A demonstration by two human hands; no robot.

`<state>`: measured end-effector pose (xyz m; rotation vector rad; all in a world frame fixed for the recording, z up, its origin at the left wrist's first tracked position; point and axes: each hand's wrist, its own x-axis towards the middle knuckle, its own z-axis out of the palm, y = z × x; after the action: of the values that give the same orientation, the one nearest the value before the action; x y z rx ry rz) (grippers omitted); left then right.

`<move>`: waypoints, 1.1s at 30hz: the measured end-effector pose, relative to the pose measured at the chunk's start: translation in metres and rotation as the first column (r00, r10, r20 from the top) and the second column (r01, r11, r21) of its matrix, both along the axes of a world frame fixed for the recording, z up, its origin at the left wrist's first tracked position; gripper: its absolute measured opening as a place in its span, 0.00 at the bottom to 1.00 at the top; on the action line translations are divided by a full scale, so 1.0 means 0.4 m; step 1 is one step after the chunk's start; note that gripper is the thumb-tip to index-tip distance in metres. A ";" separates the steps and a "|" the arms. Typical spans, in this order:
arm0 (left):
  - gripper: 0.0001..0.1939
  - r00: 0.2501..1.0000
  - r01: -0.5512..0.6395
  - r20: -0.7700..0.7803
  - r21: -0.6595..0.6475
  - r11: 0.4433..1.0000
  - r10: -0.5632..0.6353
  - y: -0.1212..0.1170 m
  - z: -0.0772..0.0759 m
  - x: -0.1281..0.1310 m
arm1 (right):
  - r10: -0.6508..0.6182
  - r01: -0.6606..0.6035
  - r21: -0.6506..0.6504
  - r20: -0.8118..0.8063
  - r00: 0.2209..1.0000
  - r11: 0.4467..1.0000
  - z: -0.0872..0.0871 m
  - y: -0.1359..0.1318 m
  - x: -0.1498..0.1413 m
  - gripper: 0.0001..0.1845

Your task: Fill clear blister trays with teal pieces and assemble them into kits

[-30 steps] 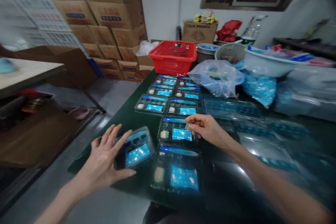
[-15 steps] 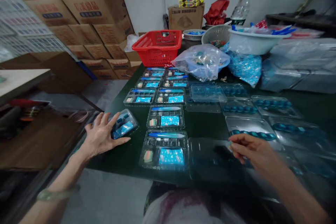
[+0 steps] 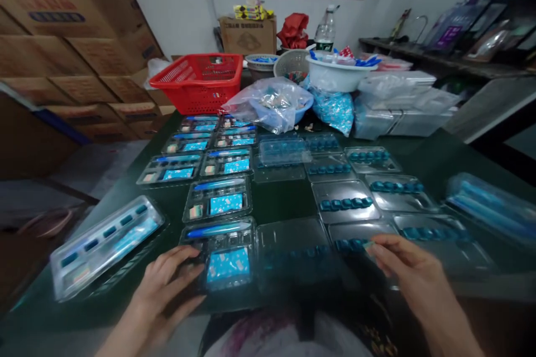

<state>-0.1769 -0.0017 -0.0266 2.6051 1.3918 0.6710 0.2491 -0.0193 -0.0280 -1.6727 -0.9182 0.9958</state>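
My left hand (image 3: 170,293) has its fingers apart, at the left edge of the nearest filled clear plastic tray (image 3: 213,240). A blue pen (image 3: 218,229) and a blue patterned packet (image 3: 228,265) lie in that tray; its left corner is hidden behind my fingers. My right hand (image 3: 408,265) is pinched, with a small pale thing (image 3: 369,245) at the fingertips, too small to name. It hovers over the clear lids with dark blue-green moulded strips, near one lid (image 3: 360,230). At the left, a clear plastic pack (image 3: 109,248) lies askew, with a blue packet inside.
More filled trays (image 3: 218,201) run back in two columns towards a red basket (image 3: 201,81). Behind the lids are a bagged blue bowl (image 3: 285,106), a white basin (image 3: 341,75) and stacked clear plastic packs (image 3: 393,106). Another clear pack (image 3: 489,203) lies at the right.
My view has swung to the right. My left hand has left the askew pack and come to the nearest filled tray. My right hand stays pinched over the lids.
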 end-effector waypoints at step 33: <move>0.07 0.932 0.361 0.034 0.040 0.932 -0.362 -0.014 0.040 0.328 | 0.516 -0.823 0.047 0.758 0.398 0.566 0.115 0.070 -0.053 0.33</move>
<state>-0.0457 -0.0072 -0.0106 2.7476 0.8559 0.6895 0.2279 0.0088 0.0180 -1.2205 -2.3279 0.5511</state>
